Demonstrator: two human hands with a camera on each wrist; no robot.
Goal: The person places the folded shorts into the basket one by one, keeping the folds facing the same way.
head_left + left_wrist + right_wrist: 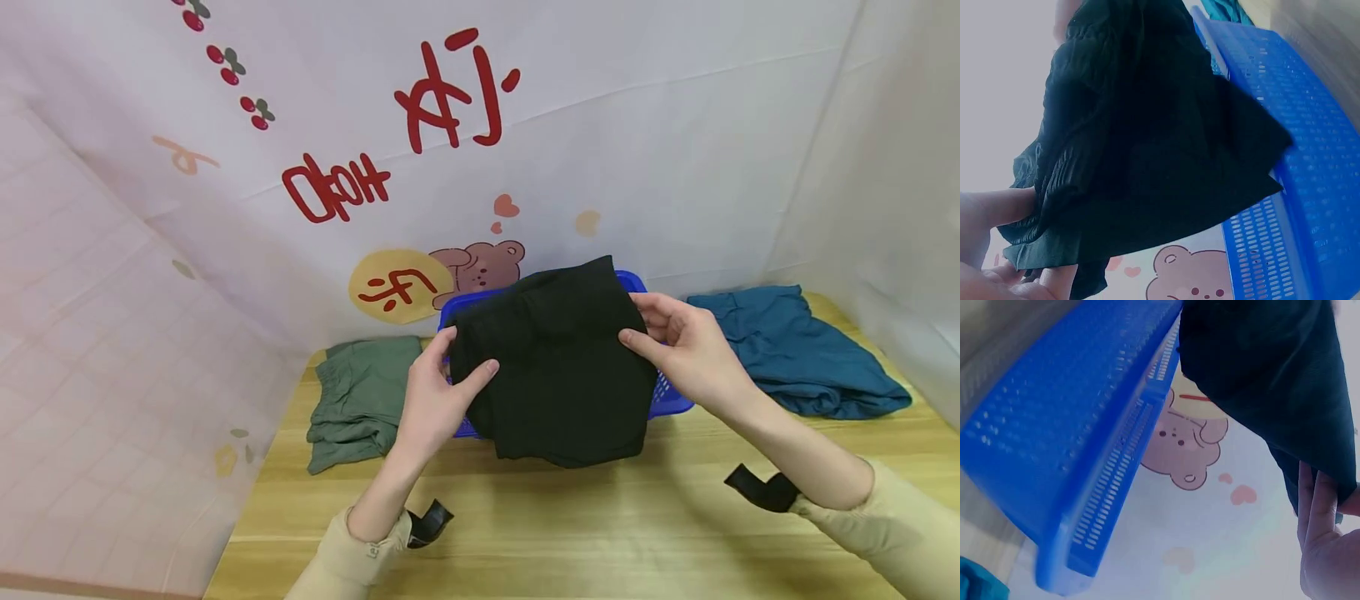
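Note:
A dark, folded garment [562, 367] with a gathered elastic waistband [1063, 181] hangs between both hands, above a blue plastic basket [671, 404]. The left hand [438, 400] pinches its left edge, thumb on the near face and fingers behind. At the opposite edge the right hand [686, 346] pinches the cloth between thumb and fingers. In the right wrist view, fingers [1319, 506] of that hand lie behind the fabric. Most of the basket's inside is hidden by the garment in the head view.
On the wooden table [525, 533], a folded green garment [363, 400] lies left of the basket. A blue-teal garment [810, 350] lies to its right. Behind stands a white printed curtain [675, 150] with a bear figure [487, 267], and another white sheet hangs along the left.

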